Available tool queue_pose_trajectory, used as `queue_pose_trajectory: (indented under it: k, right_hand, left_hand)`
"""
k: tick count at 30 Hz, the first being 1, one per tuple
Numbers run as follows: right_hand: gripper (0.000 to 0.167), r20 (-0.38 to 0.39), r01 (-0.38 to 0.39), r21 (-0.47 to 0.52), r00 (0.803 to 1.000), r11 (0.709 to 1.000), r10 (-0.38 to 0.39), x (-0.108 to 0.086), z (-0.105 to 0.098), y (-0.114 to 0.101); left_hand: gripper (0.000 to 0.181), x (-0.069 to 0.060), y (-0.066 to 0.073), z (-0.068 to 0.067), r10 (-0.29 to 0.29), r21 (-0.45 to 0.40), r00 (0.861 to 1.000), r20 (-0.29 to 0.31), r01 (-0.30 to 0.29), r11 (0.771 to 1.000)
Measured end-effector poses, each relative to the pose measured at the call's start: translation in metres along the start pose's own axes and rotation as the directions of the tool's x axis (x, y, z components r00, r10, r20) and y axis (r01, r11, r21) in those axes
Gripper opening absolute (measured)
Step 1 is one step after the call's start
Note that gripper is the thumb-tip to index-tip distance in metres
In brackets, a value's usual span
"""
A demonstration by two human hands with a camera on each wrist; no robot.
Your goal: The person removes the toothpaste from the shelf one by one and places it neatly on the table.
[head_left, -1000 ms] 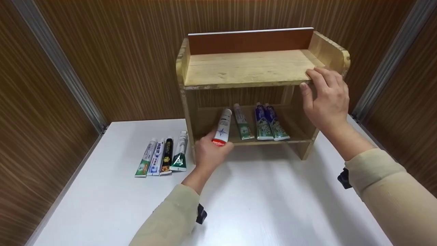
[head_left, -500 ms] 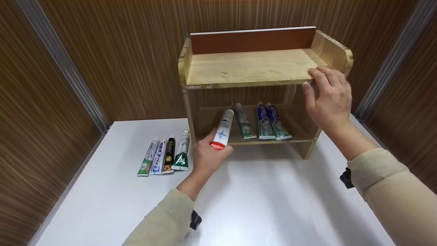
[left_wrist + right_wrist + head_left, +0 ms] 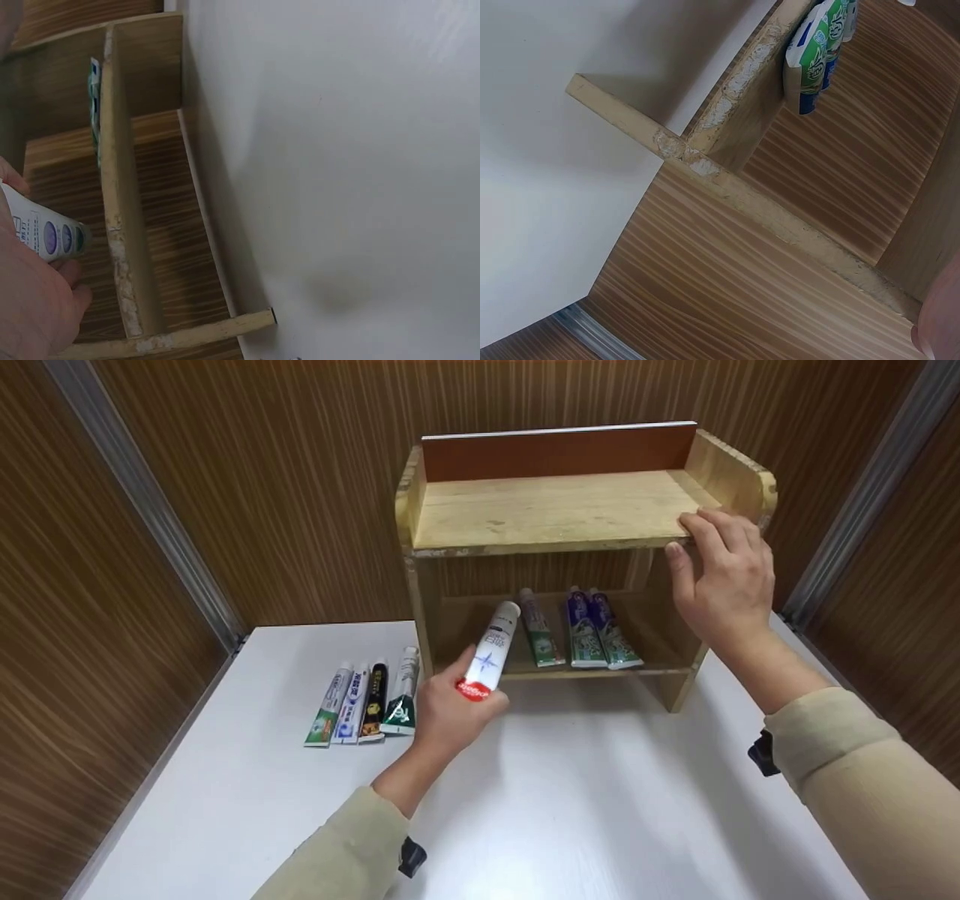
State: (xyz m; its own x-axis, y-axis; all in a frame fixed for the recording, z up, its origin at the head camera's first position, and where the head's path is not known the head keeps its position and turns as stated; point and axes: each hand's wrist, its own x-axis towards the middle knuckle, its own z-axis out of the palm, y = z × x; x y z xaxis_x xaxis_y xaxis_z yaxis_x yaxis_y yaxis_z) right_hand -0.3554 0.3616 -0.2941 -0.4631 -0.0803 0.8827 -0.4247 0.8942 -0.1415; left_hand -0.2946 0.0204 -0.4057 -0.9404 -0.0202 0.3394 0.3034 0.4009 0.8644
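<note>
My left hand (image 3: 454,709) grips a white toothpaste tube (image 3: 495,649) by its red end, in front of the lower shelf's left part; the tube's capped end points up and away. In the left wrist view the same tube (image 3: 49,229) lies between thumb and fingers. My right hand (image 3: 724,574) rests on the front edge of the top board at the right, fingers on top and thumb at the front. A wooden shelf unit (image 3: 540,544) stands on the table. On its lower board lie a green-and-white tube (image 3: 541,630) and two purple-and-green tubes (image 3: 585,630).
Left of the unit, several toothpaste tubes lie side by side on the white table (image 3: 525,810), among them a black tube (image 3: 374,701) and a dark-green-ended tube (image 3: 403,694). Wood-grain panels (image 3: 300,495) enclose the table at the back and sides.
My left hand has drawn back slightly from the shelf toward me with the white tube, which tilts a little more to the right. My right hand stays on the top board.
</note>
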Motion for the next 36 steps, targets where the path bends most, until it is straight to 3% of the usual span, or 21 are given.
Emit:
queue_pose_trajectory:
  k: [11,18,23,36]
  right_hand:
    - [0.042,-0.022,-0.01,0.012,1.0,1.0,0.01,0.001,0.001,0.001]
    - [0.044,0.003,-0.003,-0.006,1.0,1.0,0.003,0.002,0.0,0.001]
    - [0.04,-0.018,-0.027,0.019,0.999,0.999,0.028,0.001,0.001,-0.001]
    - [0.038,-0.037,-0.039,0.034,0.999,0.999,0.04,-0.001,0.003,0.0]
  left_hand:
    - [0.076,-0.008,-0.001,-0.014,0.042,0.002,0.999,0.005,-0.042,0.999]
    - [0.075,-0.018,0.003,-0.025,0.092,0.013,0.995,0.035,-0.093,0.996]
    - [0.076,-0.028,0.004,-0.035,0.09,0.016,0.994,0.066,-0.091,0.996]
    - [0.078,-0.05,-0.004,-0.067,0.091,0.066,0.994,0.068,-0.095,0.993]
